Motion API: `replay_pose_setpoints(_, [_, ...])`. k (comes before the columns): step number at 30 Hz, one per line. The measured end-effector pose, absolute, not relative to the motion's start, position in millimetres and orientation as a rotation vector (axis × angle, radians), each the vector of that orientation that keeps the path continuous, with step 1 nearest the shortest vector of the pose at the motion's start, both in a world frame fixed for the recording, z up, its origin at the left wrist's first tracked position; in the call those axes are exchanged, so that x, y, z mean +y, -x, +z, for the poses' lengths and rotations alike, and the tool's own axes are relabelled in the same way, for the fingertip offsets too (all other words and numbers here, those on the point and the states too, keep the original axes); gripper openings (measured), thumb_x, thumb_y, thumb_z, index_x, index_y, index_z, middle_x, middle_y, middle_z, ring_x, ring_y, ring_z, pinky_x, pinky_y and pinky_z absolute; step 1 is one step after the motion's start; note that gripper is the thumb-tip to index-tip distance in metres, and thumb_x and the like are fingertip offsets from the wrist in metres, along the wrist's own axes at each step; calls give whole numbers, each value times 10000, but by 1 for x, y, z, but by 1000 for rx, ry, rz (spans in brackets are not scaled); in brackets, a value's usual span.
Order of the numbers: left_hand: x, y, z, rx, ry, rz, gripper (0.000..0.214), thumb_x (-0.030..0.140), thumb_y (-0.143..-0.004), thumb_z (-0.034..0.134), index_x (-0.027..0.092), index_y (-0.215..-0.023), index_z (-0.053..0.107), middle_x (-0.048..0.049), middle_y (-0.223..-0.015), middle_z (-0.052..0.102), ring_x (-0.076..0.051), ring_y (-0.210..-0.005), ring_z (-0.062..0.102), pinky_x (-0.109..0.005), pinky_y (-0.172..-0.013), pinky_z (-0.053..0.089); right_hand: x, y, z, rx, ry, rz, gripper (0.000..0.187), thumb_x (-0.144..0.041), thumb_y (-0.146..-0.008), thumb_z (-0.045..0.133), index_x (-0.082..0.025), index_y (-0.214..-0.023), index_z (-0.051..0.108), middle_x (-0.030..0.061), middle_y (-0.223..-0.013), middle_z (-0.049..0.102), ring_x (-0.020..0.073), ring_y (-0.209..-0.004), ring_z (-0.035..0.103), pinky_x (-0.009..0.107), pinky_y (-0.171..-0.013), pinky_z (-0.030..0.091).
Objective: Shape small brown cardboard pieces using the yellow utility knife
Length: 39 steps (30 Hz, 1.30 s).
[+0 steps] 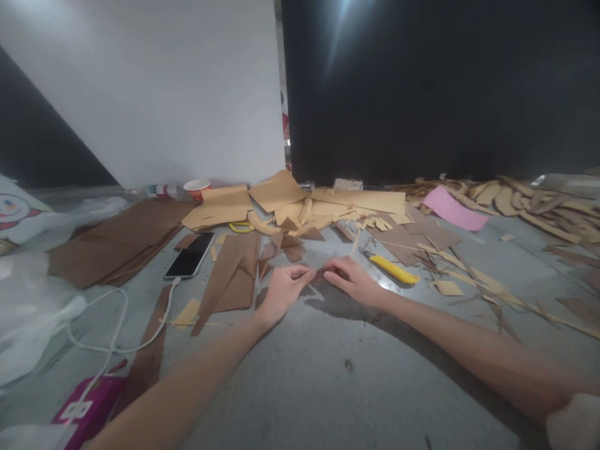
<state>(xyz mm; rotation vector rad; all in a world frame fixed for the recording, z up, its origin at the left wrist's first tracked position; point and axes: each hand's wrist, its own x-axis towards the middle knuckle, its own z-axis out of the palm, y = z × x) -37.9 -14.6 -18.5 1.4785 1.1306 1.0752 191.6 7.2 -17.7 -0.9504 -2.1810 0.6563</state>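
Note:
My left hand [284, 292] is closed in a pinch, thumb against the fingers, low over the grey surface. Facing it, my right hand [352, 281] is also pinched, its fingertips a short way from the left ones. Something small and brown seems to lie between the fingertips, too small and blurred to name. A thin pale strip [355, 242] sticks up just behind my right hand. To the right of that hand lies a yellow utility knife [392, 269]. Brown cardboard scraps [287, 245] are just beyond my left hand, and a folded brown sheet [229, 281] lies left of it.
A phone [191, 255] on a white cable [126, 312] lies at left, near a magenta box [91, 406]. Tan sheets [220, 206], a paper cup [197, 187] and brown sheets [126, 237] are farther back. A pink sheet [454, 208] and curved offcuts [539, 206] lie at right.

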Motion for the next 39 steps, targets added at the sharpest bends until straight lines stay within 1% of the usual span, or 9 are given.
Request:
replay_pose_setpoints(3, [-18, 37, -17, 1098, -1540, 1017, 358, 521, -874, 769, 168, -871, 832, -79, -879, 825, -239, -818, 750, -302, -753, 542, 9, -188, -20, -2281, 893, 658, 438, -525, -1112, 472, -220, -892, 697, 18, -793, 721, 177, -726, 595, 382, -908, 421])
replay_pose_setpoints(7, [-20, 36, -13, 1071, -1587, 974, 303, 467, -894, 749, 176, -849, 823, -69, -875, 825, -228, -828, 747, -295, -768, 536, 9, -188, -22, -2299, 832, 684, 427, -481, -1128, 447, -217, -912, 703, 17, -813, 754, 161, -707, 610, 401, -957, 383])
replay_pose_setpoints(11, [-20, 36, -13, 1076, -1601, 950, 300, 475, -910, 729, 188, -874, 810, -55, -902, 822, -224, -851, 745, -298, -782, 540, 9, -189, -22, -2283, 771, 625, 406, -454, -1121, 467, -211, -880, 684, 3, -752, 712, 151, -674, 574, 387, -913, 385])
replay_pose_setpoints(15, [-19, 35, -13, 1069, -1637, 886, 317, 501, -953, 676, 206, -939, 792, -37, -943, 817, -224, -916, 745, -310, -845, 545, 8, -190, -20, -2220, 772, 551, 407, -439, -1118, 467, -211, -843, 660, -3, -719, 658, 150, -670, 553, 364, -855, 403])
replay_pose_setpoints(22, [-22, 36, -9, 1084, -1762, 833, 358, 479, -1014, 590, 202, -846, 744, -15, -857, 782, -202, -856, 714, -285, -819, 493, 6, -189, -16, -2173, 807, 549, 423, -441, -1106, 483, -214, -779, 628, -19, -668, 611, 139, -627, 498, 351, -833, 407])
replay_pose_setpoints(27, [-23, 36, -8, 1120, -1895, 816, 379, 459, -1043, 543, 205, -816, 709, -7, -821, 743, -191, -822, 682, -282, -791, 455, 6, -190, -15, -2216, 855, 638, 371, -382, -1098, 497, -211, -795, 626, -23, -684, 629, 146, -665, 520, 335, -832, 399])
replay_pose_setpoints(34, [-26, 34, -7, 1156, -1935, 785, 355, 434, -1032, 550, 209, -784, 668, 5, -760, 707, -176, -743, 637, -274, -729, 440, 7, -190, -18, -2258, 853, 646, 333, -355, -1085, 516, -209, -805, 623, -19, -694, 642, 154, -680, 542, 339, -855, 402])
replay_pose_setpoints(37, [-28, 32, -6, 1147, -1939, 773, 385, 472, -1045, 529, 211, -799, 669, -1, -792, 724, -181, -781, 658, -280, -766, 462, 6, -190, -19, -2275, 832, 659, 353, -372, -1104, 499, -209, -827, 645, -10, -717, 669, 158, -683, 576, 346, -869, 418])
replay_pose_setpoints(39, [-28, 31, -7, 1139, -1922, 798, 394, 482, -1059, 493, 215, -838, 678, -17, -854, 750, -197, -847, 686, -296, -820, 486, 10, -191, -17, -2270, 840, 669, 373, -383, -1119, 470, -212, -848, 661, 12, -774, 709, 170, -725, 622, 344, -870, 442])
